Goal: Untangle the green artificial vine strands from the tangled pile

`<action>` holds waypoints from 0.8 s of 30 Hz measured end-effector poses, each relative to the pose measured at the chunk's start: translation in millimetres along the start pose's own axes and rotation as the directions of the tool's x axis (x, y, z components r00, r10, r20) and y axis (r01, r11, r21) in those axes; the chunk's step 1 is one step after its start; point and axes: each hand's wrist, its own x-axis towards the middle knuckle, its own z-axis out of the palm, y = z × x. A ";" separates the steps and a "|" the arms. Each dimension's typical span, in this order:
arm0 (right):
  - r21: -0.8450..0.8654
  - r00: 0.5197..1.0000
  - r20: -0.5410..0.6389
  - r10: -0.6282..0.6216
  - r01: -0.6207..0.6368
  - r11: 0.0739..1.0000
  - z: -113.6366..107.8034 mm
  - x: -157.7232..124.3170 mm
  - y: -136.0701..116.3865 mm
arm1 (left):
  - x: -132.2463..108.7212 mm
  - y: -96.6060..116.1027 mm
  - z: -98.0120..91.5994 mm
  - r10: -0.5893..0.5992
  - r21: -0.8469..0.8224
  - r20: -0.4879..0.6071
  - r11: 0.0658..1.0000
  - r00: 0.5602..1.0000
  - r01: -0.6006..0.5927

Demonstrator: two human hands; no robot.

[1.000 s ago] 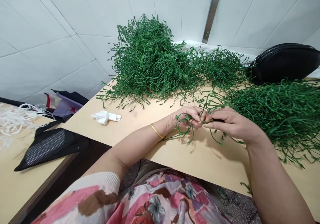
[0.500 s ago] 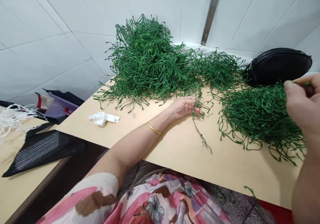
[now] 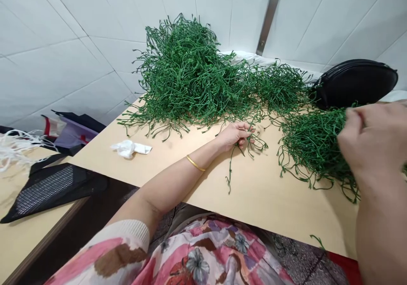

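Observation:
My left hand [image 3: 237, 135], with a gold bangle on its wrist, rests on the pale table [image 3: 203, 183]. Its fingers are closed on thin green strands [image 3: 257, 145], and one strand hangs down toward the table's front edge. My right hand [image 3: 375, 136] is a fist over the right end of a pile of green strands [image 3: 314, 143]; its fingers are curled, and what they hold is hidden. A taller green heap [image 3: 187, 73] stands against the wall, joined to a smaller clump [image 3: 280, 85] on its right.
A black pouch [image 3: 358, 81] lies at the back right. Crumpled white tissue [image 3: 127, 148] sits at the table's left. White cords [image 3: 22, 147] and black mesh [image 3: 44, 191] lie on another surface at far left.
My right hand has moved left over the right pile. My left fingers have closed more around the strands, and the hanging strand has swung to the left.

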 end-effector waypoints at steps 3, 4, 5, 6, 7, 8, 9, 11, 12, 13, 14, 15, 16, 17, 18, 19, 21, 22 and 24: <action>-0.056 0.976 -0.201 0.087 -0.100 0.993 32.4 4.9 -21.2 | 0.4 -2.3 1.2 0.018 0.016 0.008 1.000 1.000 -0.018; 0.074 0.985 -0.126 0.118 -0.109 0.991 45.1 6.3 -26.5 | 0.7 -3.0 1.3 0.029 0.028 0.020 0.999 0.999 -0.029; 0.212 0.990 -0.040 0.134 -0.123 0.970 57.9 7.5 -30.5 | 1.0 -3.5 1.2 0.037 0.045 0.032 0.998 0.999 -0.038; 0.331 0.989 0.055 0.134 -0.145 0.932 70.3 8.4 -33.1 | 1.2 -4.0 0.9 0.040 0.069 0.046 0.997 0.998 -0.044; 0.423 0.981 0.143 0.131 -0.180 0.888 81.6 9.1 -34.6 | 1.3 -4.3 0.6 0.044 0.095 0.060 0.994 0.997 -0.049; 0.490 0.966 0.225 0.128 -0.226 0.842 91.6 9.7 -35.1 | 1.4 -4.6 0.1 0.049 0.118 0.071 0.991 0.996 -0.057; 0.540 0.944 0.303 0.129 -0.281 0.793 99.9 10.1 -35.2 | 1.5 -4.9 -0.6 0.055 0.136 0.083 0.988 0.995 -0.066; 0.614 0.890 0.431 0.148 -0.409 0.675 111.2 10.4 -35.0 | 1.8 -5.6 -1.8 0.068 0.157 0.110 0.984 0.992 -0.085; 0.645 0.863 0.478 0.162 -0.470 0.602 114.4 10.3 -35.2 | 2.0 -5.9 -2.3 0.071 0.162 0.122 0.983 0.990 -0.091; 0.672 0.840 0.513 0.179 -0.522 0.525 116.3 10.1 -35.7 | 2.3 -5.9 -2.5 0.072 0.167 0.127 0.982 0.989 -0.093; 0.693 0.820 0.538 0.197 -0.563 0.450 117.3 9.9 -36.4 | 2.4 -5.8 -2.3 0.068 0.175 0.125 0.980 0.990 -0.090; 0.711 0.805 0.555 0.211 -0.591 0.382 117.8 9.6 -37.2 | 2.5 -5.3 -1.8 0.063 0.187 0.118 0.979 0.991 -0.085; 0.723 0.795 0.565 0.220 -0.606 0.331 118.1 9.3 -38.1 | 2.4 -4.7 -1.0 0.056 0.201 0.109 0.976 0.992 -0.078; 0.734 0.794 0.566 0.224 -0.609 0.303 118.3 9.1 -38.8 | 2.1 -3.9 0.1 0.050 0.218 0.098 0.973 0.994 -0.070; 0.742 0.800 0.559 0.220 -0.600 0.298 118.7 8.8 -39.4 | 1.7 -3.0 1.2 0.043 0.235 0.088 0.970 0.995 -0.063; 0.750 0.811 0.544 0.212 -0.584 0.310 119.2 8.4 -39.7 | 1.3 -2.1 2.3 0.038 0.247 0.081 0.967 0.996 -0.057; 0.751 0.838 0.508 0.202 -0.545 0.373 120.3 7.3 -39.1 | 0.6 -0.6 3.4 0.030 0.256 0.074 0.965 0.997 -0.048; 0.738 0.850 0.485 0.208 -0.525 0.425 120.8 6.6 -38.2 | 0.4 -0.1 3.2 0.026 0.257 0.073 0.965 0.997 -0.044; 0.686 0.875 0.423 0.236 -0.479 0.548 121.0 5.1 -35.2 | 0.6 0.3 1.6 0.027 0.249 0.065 0.968 0.998 -0.042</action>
